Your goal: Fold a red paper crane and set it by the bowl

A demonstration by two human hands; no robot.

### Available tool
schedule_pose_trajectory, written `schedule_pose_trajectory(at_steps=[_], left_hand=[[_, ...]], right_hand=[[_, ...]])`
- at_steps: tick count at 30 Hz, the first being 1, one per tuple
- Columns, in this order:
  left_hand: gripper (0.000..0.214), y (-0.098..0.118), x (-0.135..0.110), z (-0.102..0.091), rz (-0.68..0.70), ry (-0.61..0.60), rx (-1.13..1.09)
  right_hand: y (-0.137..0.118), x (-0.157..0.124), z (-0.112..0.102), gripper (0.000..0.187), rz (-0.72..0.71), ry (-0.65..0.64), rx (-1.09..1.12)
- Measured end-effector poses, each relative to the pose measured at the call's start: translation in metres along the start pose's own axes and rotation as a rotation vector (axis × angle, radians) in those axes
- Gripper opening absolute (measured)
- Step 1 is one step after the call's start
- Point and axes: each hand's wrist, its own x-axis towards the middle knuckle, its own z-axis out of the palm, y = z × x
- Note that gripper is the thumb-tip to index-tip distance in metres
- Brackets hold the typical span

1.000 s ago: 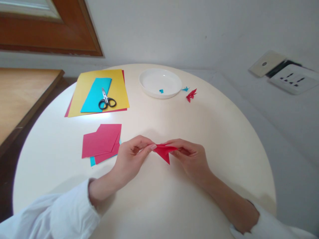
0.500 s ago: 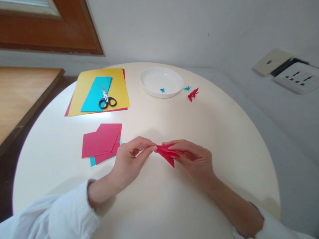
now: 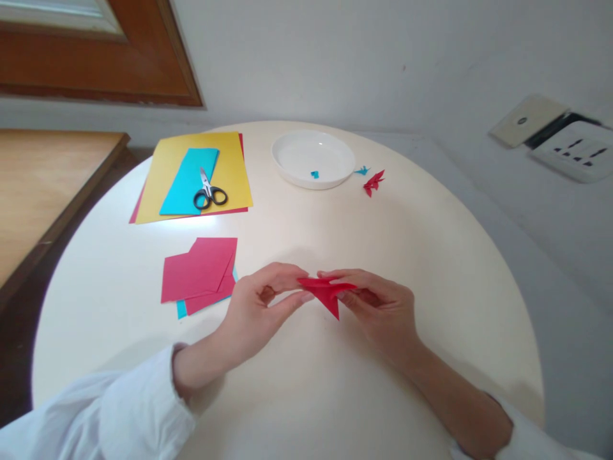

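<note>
Between my two hands is a folded piece of red paper, one pointed corner hanging downward. My left hand holds its left tip between thumb and fingers. At the right side, my right hand has its thumb on the near face and its fingers behind the paper. The fold's inner layers are partly hidden by the right fingers. Left of my left hand lie several loose red paper squares, with blue paper showing from under them.
Black-handled scissors rest on folded blue paper, above yellow sheets. A white dish holds a small blue scrap. Beside it lie small blue and red folded-paper pieces. A wall socket is at right.
The red paper's right side has turned to show more of its near face. My right thumb has come onto the front, and my left thumb has loosened slightly from the left tip.
</note>
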Motion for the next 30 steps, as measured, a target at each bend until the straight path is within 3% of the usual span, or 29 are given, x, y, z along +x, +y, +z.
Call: schedule_pose_trajectory(at_steps=[4,7,10,13,17,30], left_hand=[[0.008,-0.001,0.001,0.000,0.011,0.013,0.059],[0.002,-0.003,0.001,0.000,0.031,0.040,0.088],[0.001,-0.005,0.000,0.002,0.056,0.067,0.124],[0.004,-0.007,-0.002,0.003,0.075,0.060,0.159],[0.006,-0.009,-0.003,0.003,0.077,0.057,0.161],[0.006,-0.011,-0.003,0.003,0.109,0.049,0.213]], right_hand=[[0.000,-0.002,-0.001,0.010,0.019,-0.100,0.055],[0.001,-0.003,0.000,0.025,0.045,-0.186,0.132],[0.004,-0.005,0.007,0.040,0.091,-0.154,0.162],[0.008,-0.006,0.015,0.028,0.068,-0.060,0.111],[0.010,-0.007,0.020,0.014,0.099,-0.064,0.074],[0.007,-0.004,0.022,0.006,0.130,-0.026,0.119]])
